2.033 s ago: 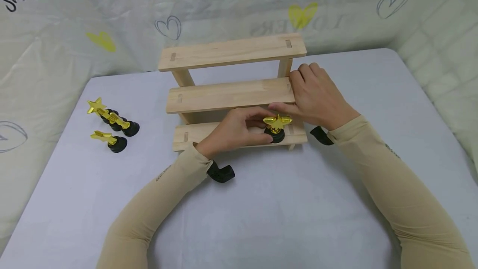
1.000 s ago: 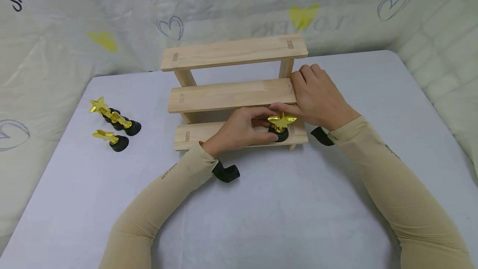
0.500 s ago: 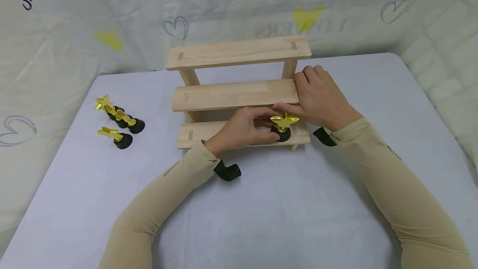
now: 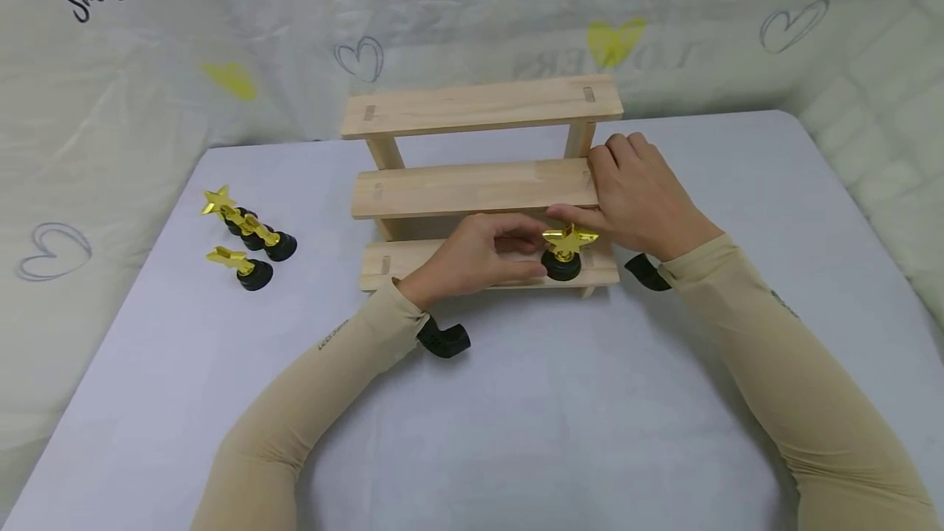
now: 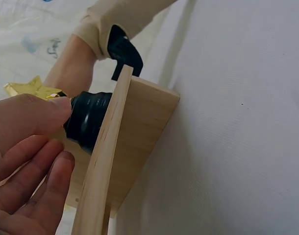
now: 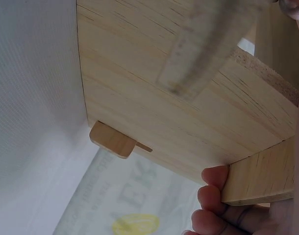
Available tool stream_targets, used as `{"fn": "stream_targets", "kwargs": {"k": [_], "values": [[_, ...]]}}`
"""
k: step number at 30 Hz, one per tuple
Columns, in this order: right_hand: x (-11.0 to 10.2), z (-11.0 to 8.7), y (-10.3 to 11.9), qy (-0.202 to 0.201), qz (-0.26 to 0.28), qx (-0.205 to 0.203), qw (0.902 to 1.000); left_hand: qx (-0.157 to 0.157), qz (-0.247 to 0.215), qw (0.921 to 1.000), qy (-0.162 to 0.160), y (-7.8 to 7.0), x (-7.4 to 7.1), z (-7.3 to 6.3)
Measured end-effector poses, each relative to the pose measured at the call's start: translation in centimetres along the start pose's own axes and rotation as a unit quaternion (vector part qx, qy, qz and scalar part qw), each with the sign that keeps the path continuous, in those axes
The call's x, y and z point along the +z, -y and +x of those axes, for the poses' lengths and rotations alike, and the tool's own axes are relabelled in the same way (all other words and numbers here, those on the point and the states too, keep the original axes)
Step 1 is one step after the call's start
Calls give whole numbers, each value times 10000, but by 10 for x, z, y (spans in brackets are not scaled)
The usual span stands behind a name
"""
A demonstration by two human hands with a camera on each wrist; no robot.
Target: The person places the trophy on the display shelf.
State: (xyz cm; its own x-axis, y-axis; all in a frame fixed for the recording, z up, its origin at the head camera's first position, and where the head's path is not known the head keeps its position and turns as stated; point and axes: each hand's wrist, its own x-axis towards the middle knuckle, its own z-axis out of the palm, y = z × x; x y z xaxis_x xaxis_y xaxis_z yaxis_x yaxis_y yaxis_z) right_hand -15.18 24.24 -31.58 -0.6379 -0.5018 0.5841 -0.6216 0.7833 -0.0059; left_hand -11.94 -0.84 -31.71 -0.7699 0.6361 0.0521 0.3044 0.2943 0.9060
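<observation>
A small star trophy point(image 4: 564, 256), gold on a black base, stands upright near the right end of the bottom step of a three-tier wooden shelf point(image 4: 472, 191). Just left of it is my left hand point(image 4: 483, 256), thumb tip by the base and fingers loosely bent. In the left wrist view the thumb point(image 5: 46, 115) overlaps the trophy's neck, while the other fingers sit apart from the black base point(image 5: 88, 120). My right hand point(image 4: 642, 195) grips the right end of the middle step. Its fingertips point(image 6: 211, 196) curl around the wood in the right wrist view.
Several more star trophies point(image 4: 254, 229) stand at the left of the white table point(image 4: 553, 424), most in a slanted row, with one trophy point(image 4: 251, 269) nearer. A pale printed sheet point(image 4: 457, 15) hangs behind the shelf. Black wrist mounts point(image 4: 445, 340) stick out below both sleeves.
The trophy has shifted slightly right along the bottom step, then stayed there. My left thumb has eased left off its base. The right hand keeps its grip. The head view has drifted.
</observation>
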Motion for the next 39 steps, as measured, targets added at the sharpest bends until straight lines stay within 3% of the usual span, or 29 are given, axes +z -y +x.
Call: {"fn": "stream_targets", "kwargs": {"k": [11, 17, 25, 34, 39], "values": [[0, 1, -1, 123, -36, 75, 9999, 189, 283, 9994, -55, 2, -14, -19], [1, 0, -2, 82, -78, 18, 9999, 150, 486, 9984, -255, 4, -35, -40], [1, 2, -1, 112, -105, 26, 9999, 17, 142, 9970, -765, -1, -65, -71], [1, 2, -2, -90, -109, -93, 9999, 883, 675, 9870, -1157, -2, -95, -95], [2, 2, -2, 6, -135, -62, 9999, 1149, 541, 9810, -1463, 1, -112, -107]]}}
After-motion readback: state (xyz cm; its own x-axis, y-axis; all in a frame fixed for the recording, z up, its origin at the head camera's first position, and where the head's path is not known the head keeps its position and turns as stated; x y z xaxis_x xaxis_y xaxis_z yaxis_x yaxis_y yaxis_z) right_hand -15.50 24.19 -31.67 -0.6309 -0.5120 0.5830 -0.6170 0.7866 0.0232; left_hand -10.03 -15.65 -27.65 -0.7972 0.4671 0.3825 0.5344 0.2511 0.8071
